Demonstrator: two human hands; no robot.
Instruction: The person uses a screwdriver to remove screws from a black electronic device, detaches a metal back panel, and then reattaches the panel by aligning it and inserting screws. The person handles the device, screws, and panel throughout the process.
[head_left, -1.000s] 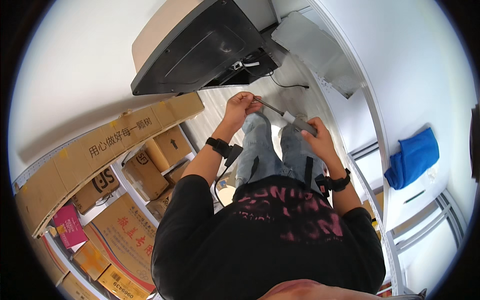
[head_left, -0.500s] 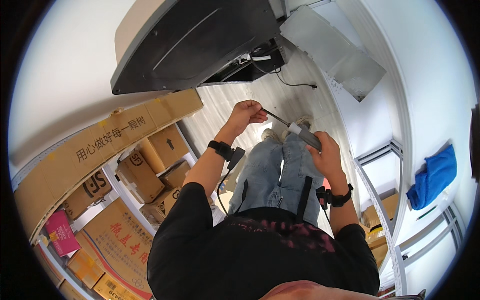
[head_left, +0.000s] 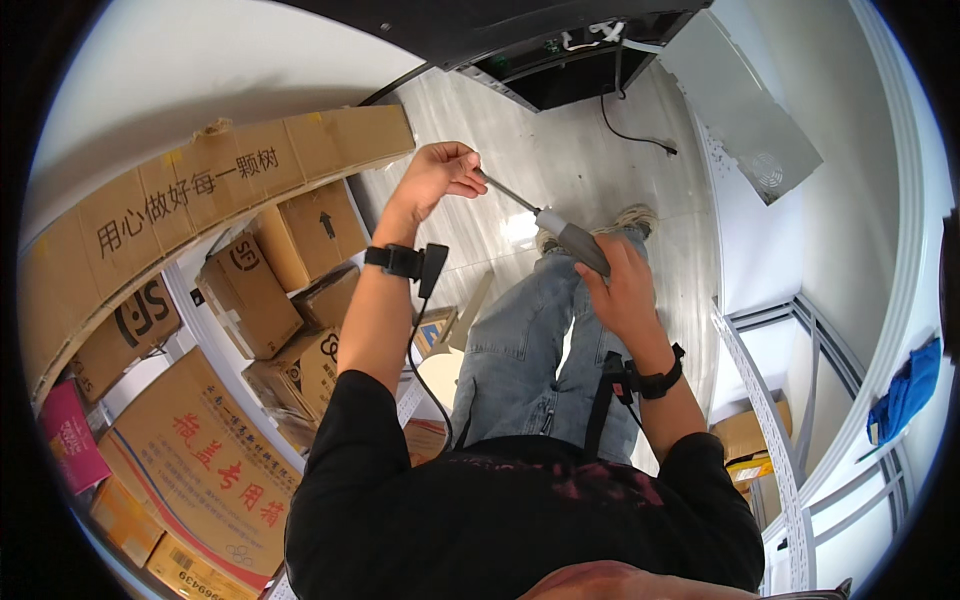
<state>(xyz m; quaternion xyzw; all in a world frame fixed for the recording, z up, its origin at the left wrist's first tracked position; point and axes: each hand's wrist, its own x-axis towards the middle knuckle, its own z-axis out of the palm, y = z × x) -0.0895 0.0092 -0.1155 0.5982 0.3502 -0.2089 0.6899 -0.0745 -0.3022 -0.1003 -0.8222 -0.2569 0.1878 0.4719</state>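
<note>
My right hand [head_left: 628, 293] is closed round the grey handle of a screwdriver [head_left: 572, 239], whose thin dark shaft points up and left. At the shaft's far end, the thumb and fingers of my left hand [head_left: 440, 176] are pinched together by the tip. Anything small between those fingertips is hidden. Beyond my hands stands a large black cabinet-like machine [head_left: 330, 45], with an opening low on its side that shows wiring and white connectors.
A grey metal panel [head_left: 745, 105] leans at the far right, and a black cable with a plug [head_left: 640, 140] lies on the floor. Shelves with cardboard boxes [head_left: 200, 450] line my left. Metal racking [head_left: 790, 440] and a blue cloth [head_left: 905, 393] are at right.
My view has shifted, so the machine sits higher and farther right in the picture. Both hands have moved left in view, the screwdriver tip staying at my left fingertips.
</note>
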